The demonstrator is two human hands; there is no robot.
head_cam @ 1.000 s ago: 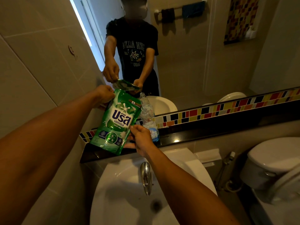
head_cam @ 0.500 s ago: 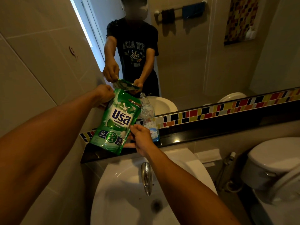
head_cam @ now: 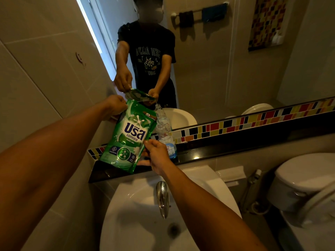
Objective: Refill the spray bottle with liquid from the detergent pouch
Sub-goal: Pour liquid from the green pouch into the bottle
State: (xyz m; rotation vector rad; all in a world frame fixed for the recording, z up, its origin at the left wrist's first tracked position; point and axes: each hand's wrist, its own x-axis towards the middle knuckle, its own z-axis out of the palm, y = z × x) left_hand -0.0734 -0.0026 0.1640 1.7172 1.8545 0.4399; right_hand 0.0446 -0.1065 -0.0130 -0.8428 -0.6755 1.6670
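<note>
A green detergent pouch [head_cam: 129, 136] hangs tilted above the black ledge [head_cam: 226, 150], its top right corner leaning toward the mouth of a clear plastic bottle [head_cam: 164, 131]. My left hand [head_cam: 113, 107] grips the pouch's top left corner. My right hand [head_cam: 155, 154] pinches its lower right edge, just in front of the bottle. The bottle stands upright on the ledge against the mirror, with no cap or spray head on it and a little pale blue liquid at the bottom. Whether liquid is flowing cannot be told.
A white sink [head_cam: 145, 214] with a chrome tap [head_cam: 162, 196] lies directly below my arms. To the right stands a white toilet [head_cam: 306, 180] with a bidet hose [head_cam: 253, 180] beside it. The mirror [head_cam: 235, 60] reflects a person and towels. A tiled wall closes the left.
The pouch has lifted very slightly at its bottom end. Both hands keep the same grip and the bottle has not moved.
</note>
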